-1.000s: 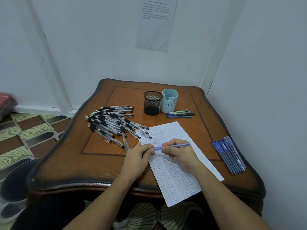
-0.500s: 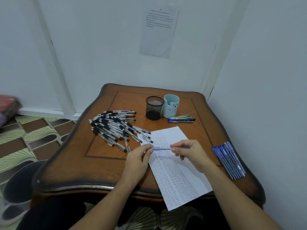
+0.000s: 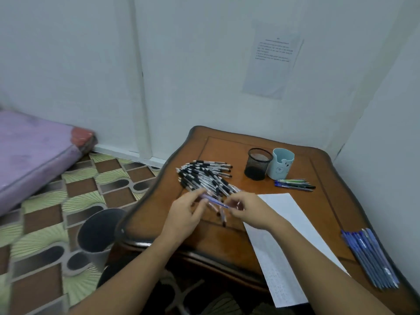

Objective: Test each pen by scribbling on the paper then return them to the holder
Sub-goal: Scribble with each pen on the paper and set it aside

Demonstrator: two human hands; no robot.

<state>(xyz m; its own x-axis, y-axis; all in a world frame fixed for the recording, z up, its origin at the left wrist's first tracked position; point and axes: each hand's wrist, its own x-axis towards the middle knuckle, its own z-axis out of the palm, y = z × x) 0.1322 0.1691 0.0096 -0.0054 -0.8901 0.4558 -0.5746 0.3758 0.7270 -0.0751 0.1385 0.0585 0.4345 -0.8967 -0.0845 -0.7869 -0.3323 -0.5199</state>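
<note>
Head view, first observer: we log the left hand (image 3: 188, 212) pinching one end of a blue pen (image 3: 216, 202). The right hand (image 3: 252, 212) has its fingers curled at the other end and seems to pinch too, though blur softens the fingertips. The pen is in the air above the near-left part of the table (image 3: 145, 226), just beside the pile of black pens (image 3: 204, 176).

Second observer: agreed. We note the paper (image 3: 284, 223) lying to the right of both hands, apart from the pen. The black mesh holder (image 3: 259, 164) and the pale blue cup (image 3: 281, 164) stand side by side at the far side. No pens stick up out of either.

First observer: risks, as we judge them. The hands work right over the pile. A brushing wrist could roll black pens toward the table's edge, and a dark bin (image 3: 100, 230) sits on the floor below.

Second observer: mixing, too. If the blue pen is set down among the black ones, we lose track of what is tested. A row of blue pens (image 3: 370, 258) lies well apart at the right edge. Whether those are tested, we cannot tell.
</note>
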